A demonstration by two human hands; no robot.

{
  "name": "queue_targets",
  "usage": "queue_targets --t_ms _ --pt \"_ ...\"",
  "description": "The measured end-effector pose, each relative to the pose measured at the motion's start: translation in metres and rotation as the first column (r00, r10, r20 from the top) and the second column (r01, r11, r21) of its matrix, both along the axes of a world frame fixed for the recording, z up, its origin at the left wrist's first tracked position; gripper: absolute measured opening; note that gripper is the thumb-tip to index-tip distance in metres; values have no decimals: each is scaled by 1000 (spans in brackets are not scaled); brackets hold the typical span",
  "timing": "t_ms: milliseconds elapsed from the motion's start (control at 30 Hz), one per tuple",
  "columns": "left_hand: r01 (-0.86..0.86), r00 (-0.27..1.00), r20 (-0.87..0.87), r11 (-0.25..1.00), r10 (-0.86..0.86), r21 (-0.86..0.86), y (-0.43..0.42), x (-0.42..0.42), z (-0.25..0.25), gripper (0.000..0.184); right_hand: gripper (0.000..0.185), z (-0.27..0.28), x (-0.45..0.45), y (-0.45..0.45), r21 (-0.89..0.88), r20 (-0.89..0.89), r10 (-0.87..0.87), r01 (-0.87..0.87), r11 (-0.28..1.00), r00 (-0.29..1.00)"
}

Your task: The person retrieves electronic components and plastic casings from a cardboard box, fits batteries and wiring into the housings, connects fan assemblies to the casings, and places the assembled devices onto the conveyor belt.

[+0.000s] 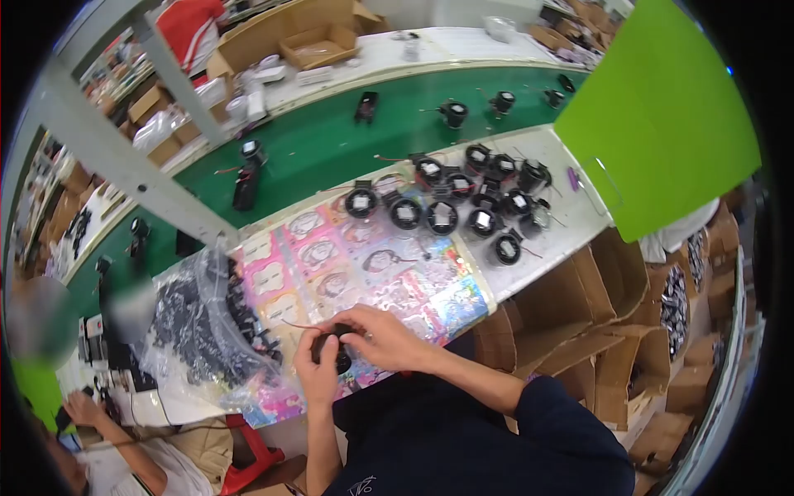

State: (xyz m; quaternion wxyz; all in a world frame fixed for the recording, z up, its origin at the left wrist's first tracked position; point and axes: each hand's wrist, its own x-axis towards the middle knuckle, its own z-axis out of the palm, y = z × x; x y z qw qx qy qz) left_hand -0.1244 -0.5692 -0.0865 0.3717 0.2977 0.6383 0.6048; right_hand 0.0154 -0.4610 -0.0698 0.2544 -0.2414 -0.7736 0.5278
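My left hand is closed around a small black round housing, close to my body at the table's near edge. From the other side my right hand grips the same part, with its thumb and fingers pressed on the top. A thin wire sticks out to the left above my left hand. Much of the housing is hidden by my fingers. Just left of my hands lies an open clear plastic bag of small black parts. Beyond them, several black round units with white labels and red wires stand grouped together.
Colourful printed sheets cover the worktable. A green conveyor belt behind it carries spaced-out black units. A bright green panel rises at the right, above cardboard boxes. A metal post and a co-worker's arm are at left.
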Motion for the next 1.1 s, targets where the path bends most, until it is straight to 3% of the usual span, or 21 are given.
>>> queue_targets --t_ms 33,100,200,500,600,700,767,833,967,1033,1100 --pt "-15 991 135 996 3 91 1 -1 -10 14 31 4 2 -3 -10 23 -21 21 1000 1000" --pt "-5 996 84 985 -10 174 3 1 -17 13 31 -6 3 -7 -68 -54 -66 62 996 996" --pt "-5 975 220 976 -45 219 2 2 -24 9 31 -16 11 -11 -164 -62 -52 42 986 997" --pt "24 892 431 965 -138 260 13 6 -11 4 30 9 24 -4 -57 -75 -85 81 995 994" --pt "53 930 340 968 -138 247 24 8 -9 6 29 5 25 1 -16 -85 -149 149 989 985" --pt "135 985 105 991 -135 -1 46 9 4 11 29 -7 36 12 46 -50 -256 258 965 966" --pt "55 952 -305 989 -11 136 76 3 8 16 27 -18 43 18 4 -62 -414 415 910 908" --pt "-12 953 -296 981 70 192 113 -15 25 16 24 -22 50 27 -143 51 -538 540 830 841" --pt "37 880 -465 961 98 273 223 -49 35 18 22 -34 60 36 -10 60 -560 562 827 826" --pt "96 817 -575 974 41 206 283 -66 28 26 21 -41 61 34 86 22 -565 562 823 825" --pt "149 731 -676 989 -93 25 335 -76 30 37 19 -43 59 33 116 0 -593 589 800 805"
